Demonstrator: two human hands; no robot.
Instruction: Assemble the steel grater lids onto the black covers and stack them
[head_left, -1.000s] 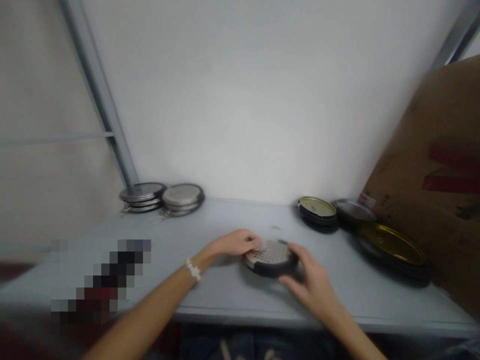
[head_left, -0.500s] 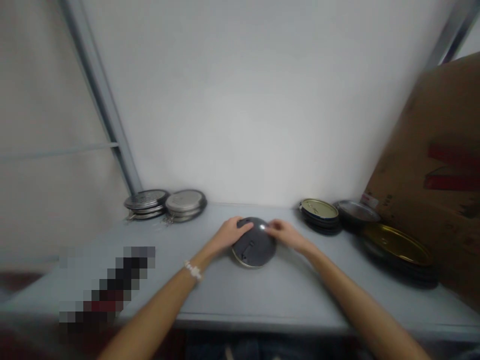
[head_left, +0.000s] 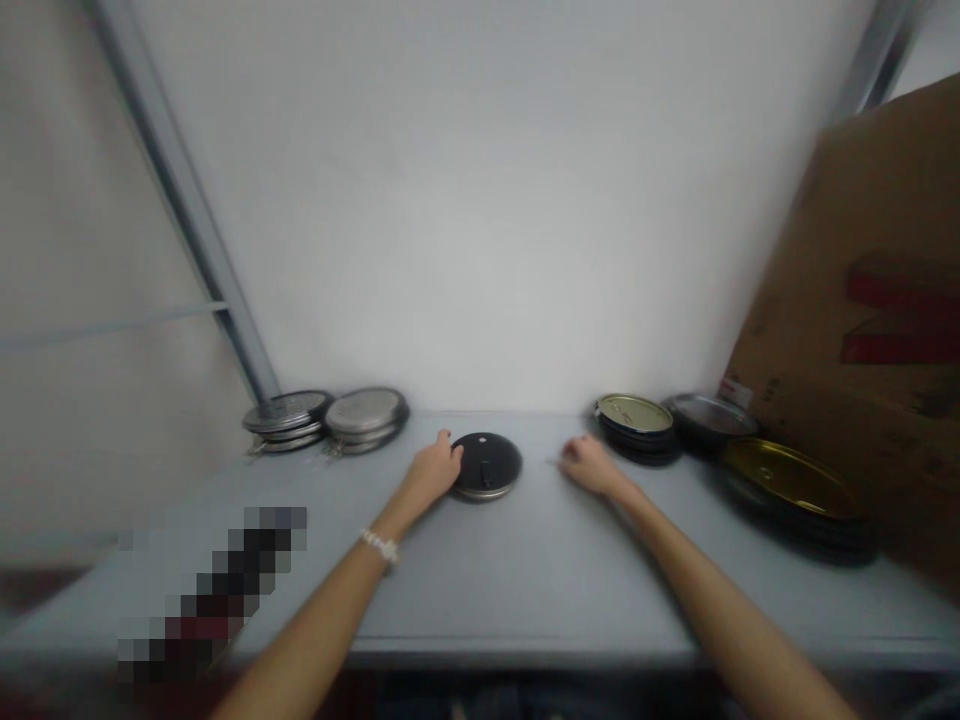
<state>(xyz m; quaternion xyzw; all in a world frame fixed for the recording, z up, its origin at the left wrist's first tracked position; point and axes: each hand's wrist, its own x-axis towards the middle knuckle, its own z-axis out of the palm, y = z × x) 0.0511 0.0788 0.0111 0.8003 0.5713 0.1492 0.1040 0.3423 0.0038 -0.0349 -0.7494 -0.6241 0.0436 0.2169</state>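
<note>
A round dark tin lid [head_left: 487,465] with a small slotted fitting on top lies flat on the grey table [head_left: 495,590]. My left hand [head_left: 435,473] sits at its left edge, with the fingertips against the rim. It does not lift the lid. My right hand [head_left: 591,467] rests on the table to the right of the lid, apart from it, with nothing in its fingers. A white beaded bracelet [head_left: 380,546] circles my left wrist. The lid's underside is hidden.
Two stacks of silver round tins [head_left: 365,417] stand at the back left. Dark tins with gold faces [head_left: 636,425] and a wide gold-lined lid [head_left: 787,485] lie at the right, against a leaning cardboard box [head_left: 847,300]. A pixelated blurred patch [head_left: 210,590] covers the table's left front.
The disc has turned over, from its perforated silver face to its dark face. It now lies flat, farther back on the table. My right hand has let go and moved to the right.
</note>
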